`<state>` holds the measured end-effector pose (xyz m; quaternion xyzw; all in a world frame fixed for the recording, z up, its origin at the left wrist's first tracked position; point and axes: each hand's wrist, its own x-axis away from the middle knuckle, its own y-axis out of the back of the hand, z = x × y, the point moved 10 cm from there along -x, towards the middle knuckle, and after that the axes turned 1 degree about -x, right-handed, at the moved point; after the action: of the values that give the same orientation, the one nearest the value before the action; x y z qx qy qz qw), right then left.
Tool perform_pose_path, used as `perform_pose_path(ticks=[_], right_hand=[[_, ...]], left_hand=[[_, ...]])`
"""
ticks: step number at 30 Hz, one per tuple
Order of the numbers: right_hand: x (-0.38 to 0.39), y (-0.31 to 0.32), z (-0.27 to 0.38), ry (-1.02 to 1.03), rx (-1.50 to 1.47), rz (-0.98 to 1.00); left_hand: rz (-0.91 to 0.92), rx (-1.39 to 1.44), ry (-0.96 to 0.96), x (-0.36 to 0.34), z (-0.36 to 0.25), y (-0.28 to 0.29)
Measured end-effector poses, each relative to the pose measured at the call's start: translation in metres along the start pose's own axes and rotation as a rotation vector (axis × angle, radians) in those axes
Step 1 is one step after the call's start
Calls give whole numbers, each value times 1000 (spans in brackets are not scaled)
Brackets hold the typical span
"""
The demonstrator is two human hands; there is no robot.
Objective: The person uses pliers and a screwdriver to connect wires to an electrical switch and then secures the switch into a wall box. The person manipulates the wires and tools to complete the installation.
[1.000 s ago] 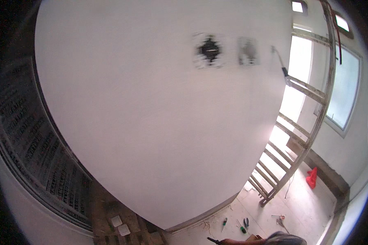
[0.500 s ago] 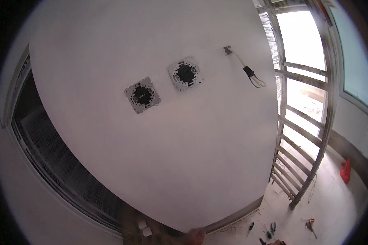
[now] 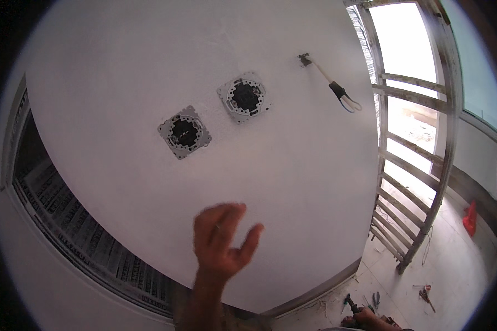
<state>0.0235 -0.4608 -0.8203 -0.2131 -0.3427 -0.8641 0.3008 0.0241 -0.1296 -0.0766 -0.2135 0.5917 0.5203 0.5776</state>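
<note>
My left hand (image 3: 221, 237) is raised in front of the white wall, below two fixtures, with its thumb spread from the fingers; nothing shows in it. Two square metal mounting plates with black round centres sit in the wall: the left plate (image 3: 169, 135) and the right plate (image 3: 227, 99), higher up. Neither is touched. Low at the right, my right hand (image 3: 364, 315) is closed around a dark, elongated tool (image 3: 352, 302) that points up and left. Its exact kind is too small to make out.
From a wall hole hangs a pale cable (image 3: 321, 70) wrapped in black tape. A worn ladder (image 3: 408, 149) leans at the right by a bright opening. Pliers (image 3: 376, 299), other tools (image 3: 426, 297) and a red object (image 3: 469, 219) lie on the floor. A dark recess (image 3: 77, 220) runs along the left.
My left hand has risen from the lower edge to the middle of the wall, fingers spread. My right hand and the dark tool have come further into view. The view has shifted slightly.
</note>
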Motion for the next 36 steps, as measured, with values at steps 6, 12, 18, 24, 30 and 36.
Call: perform_pose_path(ticks=[6,12,18,24,30,36], right_hand=[[-54,-8,-33,-223,-385,59],[-93,1,36,26,-874,265],[-158,53,88,334,-272,251],[-160,92,127,303,-214,375],[-146,100,131,265,-153,460],[-115,111,142,223,-70,516]], left_hand=[[-33,-121,-85,-94,23,1],[112,-284,-60,-163,18,-40],[267,-512,76,-180,25,-73],[325,-734,146,-181,23,-90],[360,-750,195,-189,21,-95],[387,-737,221,-200,26,-100]])
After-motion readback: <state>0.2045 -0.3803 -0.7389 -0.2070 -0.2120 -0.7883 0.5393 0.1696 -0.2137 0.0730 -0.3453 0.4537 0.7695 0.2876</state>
